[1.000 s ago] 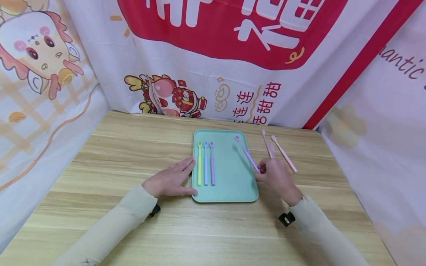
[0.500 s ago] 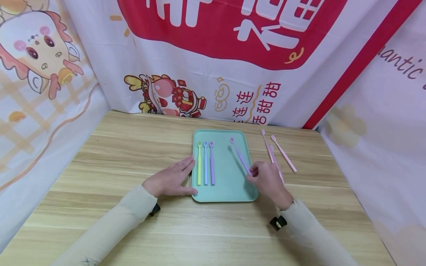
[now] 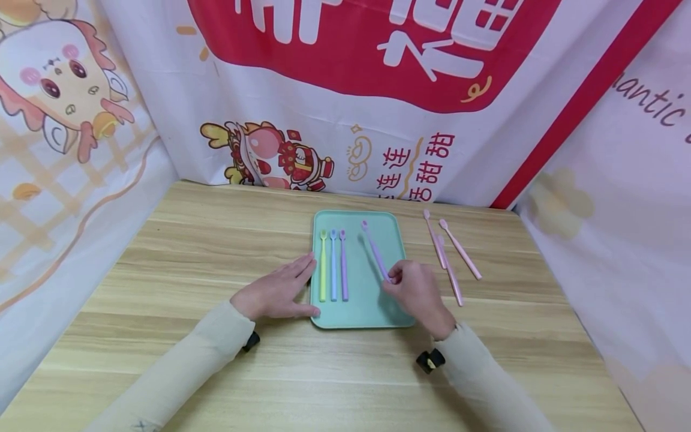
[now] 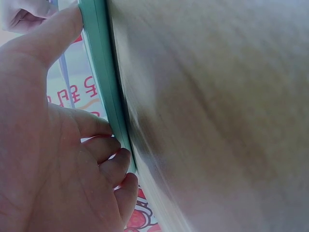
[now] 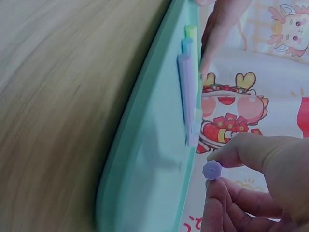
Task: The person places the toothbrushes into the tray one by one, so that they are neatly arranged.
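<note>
A mint-green tray (image 3: 367,315) lies on the wooden table. In it, a yellow toothbrush (image 3: 323,267), a blue toothbrush (image 3: 333,267) and a purple toothbrush (image 3: 344,267) lie side by side along the left. My left hand (image 3: 281,290) rests at the tray's left edge, fingers and thumb extended against the rim. My right hand (image 3: 418,294) pinches the handle end of a light purple toothbrush (image 3: 376,252) between thumb and fingers, its head tilted up-left over the tray. The right wrist view shows that handle end (image 5: 212,170) between the fingertips.
Right of the tray, three pink toothbrushes lie loose on the table: one at the back (image 3: 434,240), one nearer (image 3: 452,276), one farther right (image 3: 460,250). A printed cloth (image 3: 345,108) hangs behind the table, with more cloth at both sides.
My right hand has moved left over the tray with the light purple toothbrush, uncovering the pink toothbrushes at right. My left hand has stayed at the tray's edge.
</note>
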Action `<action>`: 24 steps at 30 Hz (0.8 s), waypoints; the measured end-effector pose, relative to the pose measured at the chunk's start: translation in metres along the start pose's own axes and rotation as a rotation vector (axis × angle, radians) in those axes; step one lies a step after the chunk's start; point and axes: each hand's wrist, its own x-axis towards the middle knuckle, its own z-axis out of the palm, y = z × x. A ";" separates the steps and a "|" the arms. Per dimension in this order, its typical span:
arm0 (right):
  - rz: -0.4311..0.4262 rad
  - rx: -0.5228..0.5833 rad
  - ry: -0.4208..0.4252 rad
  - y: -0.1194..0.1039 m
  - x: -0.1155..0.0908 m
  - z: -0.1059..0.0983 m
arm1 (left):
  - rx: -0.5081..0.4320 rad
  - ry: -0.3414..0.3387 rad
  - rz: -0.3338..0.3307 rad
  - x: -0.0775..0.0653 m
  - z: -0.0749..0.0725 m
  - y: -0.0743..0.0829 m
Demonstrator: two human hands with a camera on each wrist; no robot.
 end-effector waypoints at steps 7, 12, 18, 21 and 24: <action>0.016 0.035 0.017 -0.014 0.002 0.011 | -0.007 0.006 0.000 -0.001 0.001 -0.001; 0.035 0.034 0.032 -0.022 0.003 0.017 | -0.006 0.007 0.001 -0.001 0.001 -0.001; 0.088 0.074 0.007 -0.031 0.004 0.025 | -0.016 0.004 -0.004 -0.002 0.000 0.000; 0.098 0.090 0.004 -0.033 0.004 0.029 | -0.015 0.004 -0.002 -0.002 0.000 0.001; 0.126 0.104 -0.005 -0.033 0.004 0.033 | -0.015 0.003 -0.002 -0.001 0.000 0.001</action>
